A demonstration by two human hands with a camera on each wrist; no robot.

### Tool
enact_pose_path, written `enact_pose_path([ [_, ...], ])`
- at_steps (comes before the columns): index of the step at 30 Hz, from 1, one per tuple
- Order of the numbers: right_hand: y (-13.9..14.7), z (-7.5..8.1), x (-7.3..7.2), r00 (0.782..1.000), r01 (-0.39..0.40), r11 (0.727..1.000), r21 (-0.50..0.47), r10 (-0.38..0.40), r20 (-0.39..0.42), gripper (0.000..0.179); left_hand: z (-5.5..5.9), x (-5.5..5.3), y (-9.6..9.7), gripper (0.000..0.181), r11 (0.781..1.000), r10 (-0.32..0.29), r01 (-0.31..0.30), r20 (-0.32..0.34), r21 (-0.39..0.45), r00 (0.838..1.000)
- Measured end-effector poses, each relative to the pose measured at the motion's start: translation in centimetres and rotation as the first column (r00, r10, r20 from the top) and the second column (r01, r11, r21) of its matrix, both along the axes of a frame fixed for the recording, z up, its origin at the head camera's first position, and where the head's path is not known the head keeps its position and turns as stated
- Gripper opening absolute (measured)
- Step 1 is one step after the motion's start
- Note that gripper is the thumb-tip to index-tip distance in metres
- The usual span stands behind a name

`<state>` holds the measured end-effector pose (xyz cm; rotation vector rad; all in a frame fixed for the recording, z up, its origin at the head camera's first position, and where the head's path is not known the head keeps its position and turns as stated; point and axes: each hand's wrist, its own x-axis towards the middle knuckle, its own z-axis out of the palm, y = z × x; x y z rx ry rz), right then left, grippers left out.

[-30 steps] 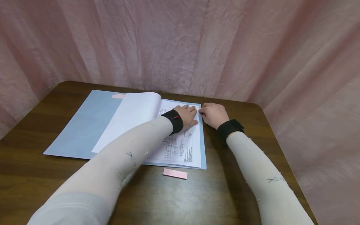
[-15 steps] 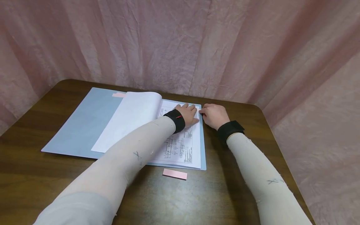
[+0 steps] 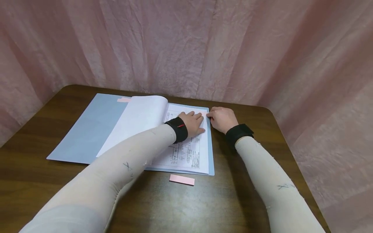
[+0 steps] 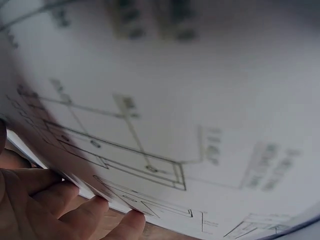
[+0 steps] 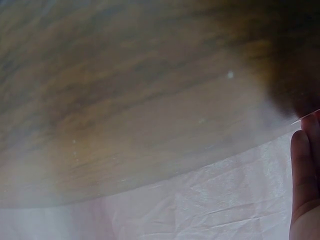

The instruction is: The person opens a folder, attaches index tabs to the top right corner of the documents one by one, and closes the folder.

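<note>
A light blue folder [image 3: 84, 129] lies open on the table with a stack of printed sheets [image 3: 201, 158] inside. One white sheet [image 3: 140, 113] is turned over to the left. My left hand [image 3: 192, 124] rests spread on the printed page near its upper right. In the left wrist view its fingers [image 4: 85, 215] touch the page with line drawings. A pale pink sticky note [image 3: 204, 114] sits at the page's upper right edge. My right hand [image 3: 223, 119] pinches its outer end between thumb and curled index finger; in the right wrist view only a thin edge shows there.
A pad of pink sticky notes [image 3: 182, 180] lies on the brown wooden table [image 3: 233, 194] in front of the folder. More pink sticky notes [image 3: 123, 100] stick out at the turned sheet's top left. A pink curtain [image 3: 175, 48] hangs behind the table.
My left hand has slid slightly down and left on the page, uncovering more of the pink sticky note. The right hand has stayed at the page's edge.
</note>
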<state>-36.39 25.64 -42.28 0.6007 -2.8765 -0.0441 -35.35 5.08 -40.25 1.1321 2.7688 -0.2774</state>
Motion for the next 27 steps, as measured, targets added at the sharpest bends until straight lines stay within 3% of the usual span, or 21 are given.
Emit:
enact_pose_path([
  [8,-0.3,-0.1,0.1,1.000,-0.009,1.000,0.014,0.009,-0.001,0.030,0.0,-0.8,0.4,0.074,0.995,0.095,-0.096,0.030,0.032,0.995],
  [16,-0.6,0.1,0.2,1.000,0.001,1.000,0.010,-0.001,0.007,0.031,-1.1,-2.4,1.1,0.075,0.985,0.165,-0.166,0.040,0.046,0.986],
  [21,-0.7,0.0,0.2,1.000,0.006,1.000,0.011,-0.006,0.018,0.031,-0.6,-1.7,0.7,0.074,0.984,0.170,-0.173,0.051,0.051,0.984],
  [27,-0.7,-0.1,0.2,1.000,0.007,1.000,0.018,-0.007,0.016,0.031,-0.1,-0.5,0.2,0.073,0.989,0.137,-0.138,0.021,0.051,0.990],
])
